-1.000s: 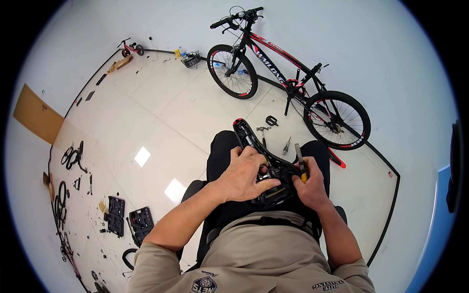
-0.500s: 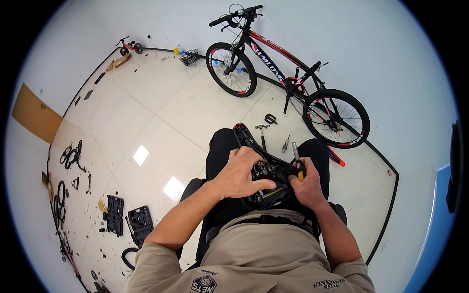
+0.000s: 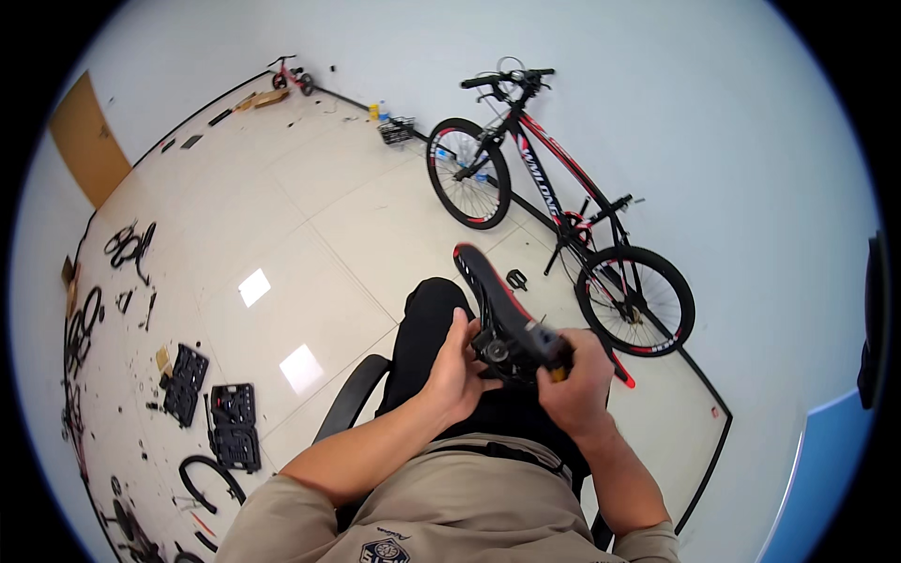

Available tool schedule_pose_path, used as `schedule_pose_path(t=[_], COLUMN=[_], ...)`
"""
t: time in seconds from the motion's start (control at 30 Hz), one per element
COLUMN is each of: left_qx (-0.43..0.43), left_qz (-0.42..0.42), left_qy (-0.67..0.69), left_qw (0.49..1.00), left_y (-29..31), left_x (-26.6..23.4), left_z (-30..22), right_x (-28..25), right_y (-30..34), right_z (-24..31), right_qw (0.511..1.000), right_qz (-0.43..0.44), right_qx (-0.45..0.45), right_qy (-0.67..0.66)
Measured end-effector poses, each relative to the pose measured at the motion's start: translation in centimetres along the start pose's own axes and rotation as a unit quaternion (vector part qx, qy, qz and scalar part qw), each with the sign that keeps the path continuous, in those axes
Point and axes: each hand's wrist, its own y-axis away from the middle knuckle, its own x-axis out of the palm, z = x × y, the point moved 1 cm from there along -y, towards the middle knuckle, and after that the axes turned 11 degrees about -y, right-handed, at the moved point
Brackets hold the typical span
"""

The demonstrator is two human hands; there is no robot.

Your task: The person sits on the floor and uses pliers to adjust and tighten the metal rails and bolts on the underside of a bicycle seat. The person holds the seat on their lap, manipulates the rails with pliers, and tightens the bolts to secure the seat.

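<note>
A black bicycle saddle (image 3: 507,298) with red edging is raised on its side above my lap, its narrow nose pointing away from me. My left hand (image 3: 455,371) is closed on the underside, near the round metal clamp (image 3: 496,351), with its thumb up. At the wide rear end, my right hand (image 3: 577,380) is curled around a yellow-handled tool (image 3: 559,373). Only a bit of yellow shows between the fingers, and the tool's working end is hard to make out. That end of the saddle is blurred.
A black and red bicycle (image 3: 554,178) without a saddle leans on the wall ahead. A pedal (image 3: 516,280) lies on the floor beyond my knees. To the left are open tool cases (image 3: 233,427), a tyre piece (image 3: 192,462) and scattered parts. A chair armrest (image 3: 355,399) is at my left.
The saddle has turned from underside up onto its side. My left hand has moved from above it to its left side. My right hand, with the yellow-handled tool, is now at its rear.
</note>
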Motion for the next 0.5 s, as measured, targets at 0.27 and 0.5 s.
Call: schedule_pose_path(t=[0.27, 0.5], left_qx=[0.024, 0.045], left_qz=[0.159, 0.172], left_qy=[0.266, 0.319], left_qw=[0.951, 0.931], left_y=[-4.3, -4.4], left_x=[-3.4, -3.3], left_z=[2.6, 0.5], right_x=[0.9, -1.0], right_y=[-0.6, 3.1], right_z=[5.1, 2.0], right_qw=[0.976, 0.820], right_qz=[0.164, -0.146], right_qx=[-0.089, 0.405], right_qy=[-0.112, -0.377])
